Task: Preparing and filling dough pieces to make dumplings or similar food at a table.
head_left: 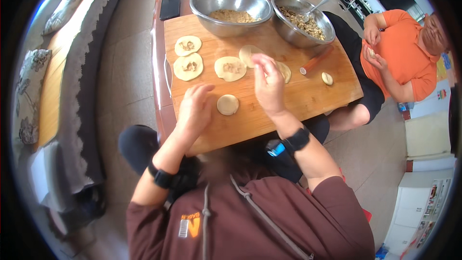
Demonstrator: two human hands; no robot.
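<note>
Both my hands are over a wooden board (308,91). My left hand (194,110) is by the board's near left part, fingers loosely bent and apart, with nothing visible in it. Just to its right lies a small thick dough disc (227,105). My right hand (268,85) hovers raised, its fingers loosely bent and nothing seen in them. Behind it are a thin dough wrapper (248,55) and another wrapper (285,72), both partly hidden. A flat wrapper (231,69) with traces of filling lies between my hands. Two wrappers with filling, one (188,45) behind the other (188,67), lie at left.
A steel bowl (231,19) of crumbly filling and another bowl (310,26) with filling and a spoon stand at the back. A rolling pin (317,60) and a shaped dumpling (327,78) lie at right. A phone (170,7) is back left. A person in orange (402,55) handles dough.
</note>
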